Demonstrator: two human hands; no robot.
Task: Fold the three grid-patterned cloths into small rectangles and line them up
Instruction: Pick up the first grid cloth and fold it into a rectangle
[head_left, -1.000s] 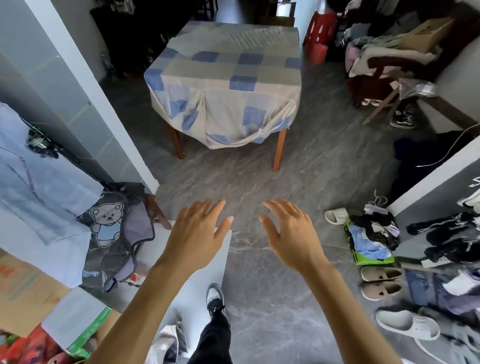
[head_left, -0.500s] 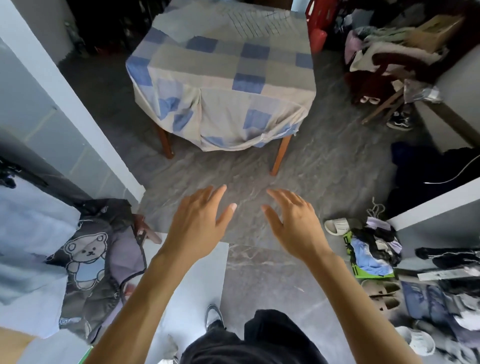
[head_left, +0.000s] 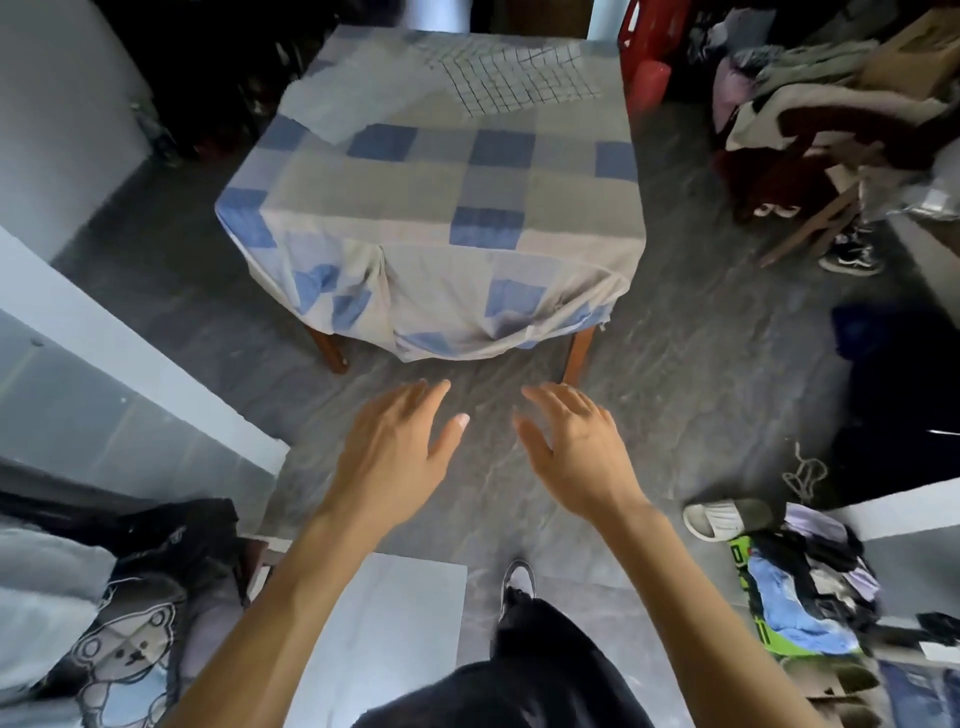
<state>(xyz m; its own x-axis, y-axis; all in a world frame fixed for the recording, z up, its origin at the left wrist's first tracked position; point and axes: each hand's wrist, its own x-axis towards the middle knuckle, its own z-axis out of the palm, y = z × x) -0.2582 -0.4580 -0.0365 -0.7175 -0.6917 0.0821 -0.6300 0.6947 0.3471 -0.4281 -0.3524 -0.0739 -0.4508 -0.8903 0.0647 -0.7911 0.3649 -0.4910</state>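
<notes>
A grid-patterned cloth (head_left: 519, 78) lies spread at the far right of a table (head_left: 441, 208) covered with a blue-and-beige checked tablecloth. A paler cloth (head_left: 353, 98) lies at the table's far left, partly overlapping it. Whether there are more cloths I cannot tell. My left hand (head_left: 395, 452) and my right hand (head_left: 576, 452) are held out in front of me above the floor, short of the table's near edge. Both have straight, spread fingers and hold nothing.
Grey stone floor lies between me and the table. A white wall corner (head_left: 130, 364) juts in at the left, with clothes (head_left: 119, 613) piled below it. A chair heaped with clothes (head_left: 810, 135) stands at the right. A slipper (head_left: 727, 519) and a bag of laundry (head_left: 800, 592) lie at the lower right.
I have walked closer to the table, which now fills more of the view. Both hands stay open in front of me, in the same pose.
</notes>
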